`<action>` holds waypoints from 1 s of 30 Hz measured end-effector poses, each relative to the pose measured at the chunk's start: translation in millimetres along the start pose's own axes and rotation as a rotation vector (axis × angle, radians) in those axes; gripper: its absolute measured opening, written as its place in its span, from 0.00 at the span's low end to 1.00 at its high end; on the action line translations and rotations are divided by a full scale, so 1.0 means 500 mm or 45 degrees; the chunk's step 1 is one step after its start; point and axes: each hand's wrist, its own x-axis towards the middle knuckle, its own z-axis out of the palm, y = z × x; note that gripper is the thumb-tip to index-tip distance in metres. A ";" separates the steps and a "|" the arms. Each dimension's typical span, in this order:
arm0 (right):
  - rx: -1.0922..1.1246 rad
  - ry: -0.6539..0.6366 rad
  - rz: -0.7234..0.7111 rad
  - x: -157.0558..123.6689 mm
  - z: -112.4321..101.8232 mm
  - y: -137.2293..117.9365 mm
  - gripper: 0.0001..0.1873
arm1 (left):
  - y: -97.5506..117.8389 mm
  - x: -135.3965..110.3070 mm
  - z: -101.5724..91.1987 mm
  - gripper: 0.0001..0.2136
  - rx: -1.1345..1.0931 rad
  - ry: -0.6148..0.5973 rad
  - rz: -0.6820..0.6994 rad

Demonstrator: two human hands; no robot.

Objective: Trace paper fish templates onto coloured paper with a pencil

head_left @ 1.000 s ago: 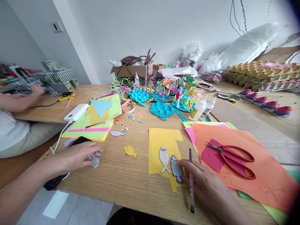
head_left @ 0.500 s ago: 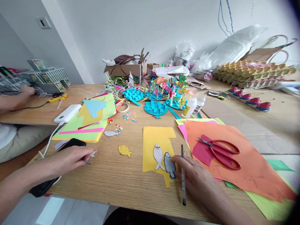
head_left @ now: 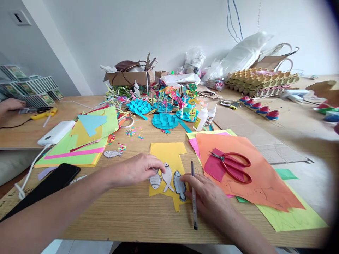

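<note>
My left hand (head_left: pixel 144 170) pinches a striped paper fish (head_left: pixel 155 182) at the left side of the yellow paper sheet (head_left: pixel 167 150). Beside it on the sheet lies a plain white paper fish (head_left: pixel 166 176), close to my left fingertips. My right hand (head_left: pixel 205 194) has a pen (head_left: pixel 194 203) between its fingers, and its fingertips touch a grey-blue paper fish (head_left: pixel 179 185) with a dark outline. Another white paper fish (head_left: pixel 112 154) rests on the table beyond my left forearm. Part of a white cutout (head_left: pixel 78 179) shows near the phone, partly covered by that forearm.
Red-handled scissors (head_left: pixel 235 167) lie on orange paper (head_left: pixel 265 190) at right. Glue bottles (head_left: pixel 201 119) and woven blue paper pieces (head_left: pixel 165 121) stand behind. At left are a phone (head_left: pixel 53 185), a white power bank (head_left: pixel 56 132) and coloured paper (head_left: pixel 97 151). A co-worker's hand (head_left: pixel 12 104) is far left.
My left hand has moved right from beside the phone to the yellow sheet, bringing the striped fish. My forearm now hides the yellow fish's spot. My right hand stays by the grey-blue fish; the view turned right.
</note>
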 end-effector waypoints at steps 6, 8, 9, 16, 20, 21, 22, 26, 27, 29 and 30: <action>0.002 0.007 -0.018 0.001 -0.003 -0.001 0.16 | -0.006 0.034 0.009 0.11 0.048 -0.047 -0.124; -0.005 0.009 -0.017 0.001 -0.004 0.000 0.16 | -0.012 0.034 0.014 0.11 0.057 -0.041 -0.117; -0.008 0.012 -0.019 0.001 -0.003 0.000 0.16 | -0.015 0.034 0.016 0.11 0.064 -0.036 -0.114; -0.010 0.043 -0.046 0.000 0.000 0.002 0.16 | -0.035 0.027 0.041 0.10 0.147 0.019 -0.063; -0.012 0.046 -0.039 0.001 -0.001 0.000 0.15 | -0.045 0.022 0.056 0.12 0.212 0.048 -0.032; -0.008 0.045 -0.032 0.001 -0.002 -0.002 0.15 | -0.047 0.020 0.059 0.13 0.226 0.048 -0.023; -0.004 0.042 -0.026 0.001 -0.002 -0.003 0.15 | -0.048 0.018 0.061 0.14 0.242 0.048 -0.017; 0.001 0.026 -0.012 0.001 -0.004 -0.007 0.15 | -0.049 0.011 0.061 0.15 0.325 0.057 -0.036; 0.001 0.026 -0.011 0.000 -0.004 -0.007 0.15 | -0.048 0.008 0.060 0.15 0.353 0.070 -0.040; 0.002 0.028 -0.013 -0.001 -0.004 -0.006 0.15 | -0.045 0.004 0.056 0.11 0.406 0.100 -0.036; 0.002 0.028 -0.014 -0.001 -0.003 -0.005 0.15 | -0.043 0.002 0.054 0.10 0.428 0.108 -0.018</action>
